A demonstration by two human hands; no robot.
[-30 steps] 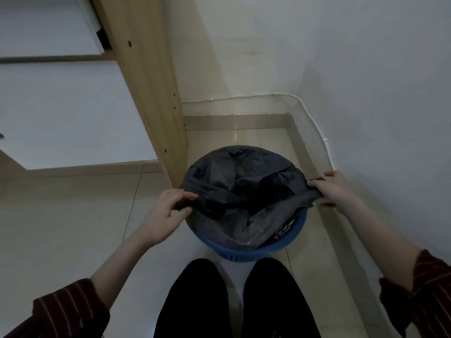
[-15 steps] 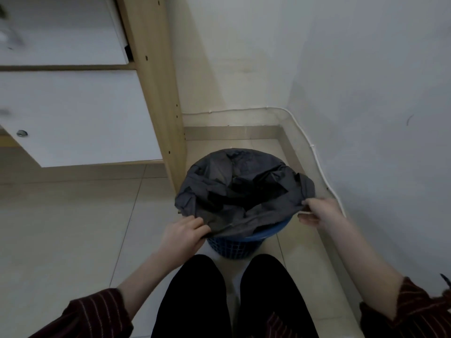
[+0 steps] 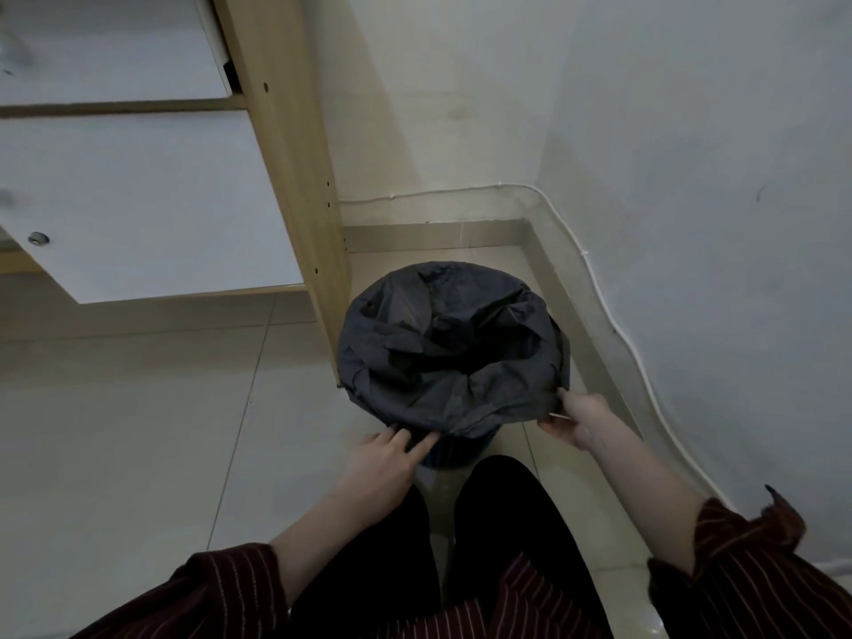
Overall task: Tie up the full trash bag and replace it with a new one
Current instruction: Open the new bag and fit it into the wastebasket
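A dark grey trash bag [image 3: 442, 357] lines a blue basket bin [image 3: 454, 455] on the floor in the corner. The bag's mouth gapes open and its hem is folded out over the rim, hiding nearly all of the bin. My left hand [image 3: 392, 458] is at the near-left of the bin, fingers stretched out and apart, fingertips touching the hem. My right hand [image 3: 576, 419] pinches the bag's hem at the near-right and holds it stretched outward.
A wooden cabinet side panel [image 3: 286, 177] stands right against the bin's left, with white drawer fronts [image 3: 138, 200] beyond it. A wall [image 3: 691, 223] with a white cable [image 3: 613, 325] runs close on the right. My legs in black trousers [image 3: 498, 523] are just behind the bin.
The bag's hem has come down over the near rim, covering the blue edge. Both hands have moved to the bin's near side, and my left hand's fingers have straightened.
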